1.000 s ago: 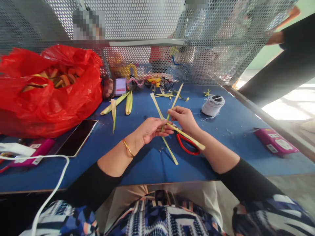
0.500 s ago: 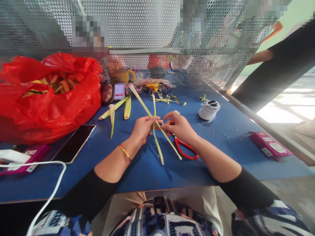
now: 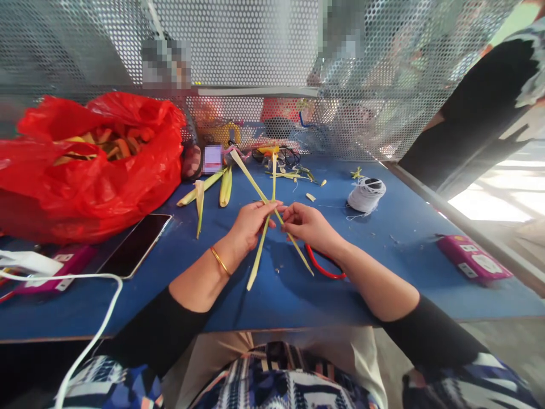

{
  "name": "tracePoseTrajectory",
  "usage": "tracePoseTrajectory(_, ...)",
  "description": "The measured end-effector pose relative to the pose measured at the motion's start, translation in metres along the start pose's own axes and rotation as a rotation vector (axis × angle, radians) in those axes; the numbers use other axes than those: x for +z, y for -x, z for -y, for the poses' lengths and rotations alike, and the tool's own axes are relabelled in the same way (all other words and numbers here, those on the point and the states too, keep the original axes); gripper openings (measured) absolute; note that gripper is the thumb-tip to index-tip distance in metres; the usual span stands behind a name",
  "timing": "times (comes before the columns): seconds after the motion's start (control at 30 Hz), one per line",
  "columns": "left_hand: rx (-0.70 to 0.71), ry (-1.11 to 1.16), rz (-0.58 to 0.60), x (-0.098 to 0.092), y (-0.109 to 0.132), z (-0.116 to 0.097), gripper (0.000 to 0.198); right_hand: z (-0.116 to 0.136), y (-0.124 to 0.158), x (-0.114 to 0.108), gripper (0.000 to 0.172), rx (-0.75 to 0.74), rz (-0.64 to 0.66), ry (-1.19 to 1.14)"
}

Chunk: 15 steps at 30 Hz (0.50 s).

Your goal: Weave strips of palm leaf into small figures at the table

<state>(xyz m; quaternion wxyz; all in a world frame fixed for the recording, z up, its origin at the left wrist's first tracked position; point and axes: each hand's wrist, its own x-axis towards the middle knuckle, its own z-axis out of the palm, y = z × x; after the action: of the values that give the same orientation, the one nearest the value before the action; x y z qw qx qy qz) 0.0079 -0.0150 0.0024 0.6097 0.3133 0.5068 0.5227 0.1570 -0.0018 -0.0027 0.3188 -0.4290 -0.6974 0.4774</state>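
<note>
Above the desk (image 3: 293,307), my left hand (image 3: 251,222) is pinched closed on two pale-green strips (image 3: 258,258) where they cross. One lower end has swung leftward, so the cross is wider. My right hand (image 3: 313,227), fingers curled, sits beside the crossing; its hold I cannot tell.

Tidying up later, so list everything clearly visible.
table: one, blue, centre
mesh panel: one, grey, back
bag: one, red, left
phone: one, black, front left
boxes: two, magenta, both sides
cable: one, white, front left
leaf pieces: three, yellowish, beside bag
scraps: several, yellowish, back centre
spool: one, white, right
tool handle: one, red, centre right
leaf strips: two, pale green, crossed centrally
person: one, black clothing, right
bracelet: one, gold, left wrist
sleeves: two, black, forearms
left hand: one, bare, holding strips
right hand: one, bare, at strips
</note>
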Motion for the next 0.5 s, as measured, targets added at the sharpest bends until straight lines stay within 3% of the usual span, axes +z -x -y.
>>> tracePoseTrajectory(0.2,-0.177,0.274,0.059,-0.0012,-0.0015,-0.0018,0.015,-0.0039,0.0036,0.0000,0.007,-0.232,-0.189,0.676)
tracePoseTrajectory(0.37,-0.110,0.285,0.036,0.0005,-0.0028,0.0005,0.018,0.0008,0.0085,0.0019,0.023,-0.764,-0.241,1.074)
tracePoseTrajectory(0.5,-0.049,0.211,0.096,0.0033,-0.0007,0.0030,0.018,0.0013,0.0096,0.0029,0.020,-1.070,-0.275,1.215)
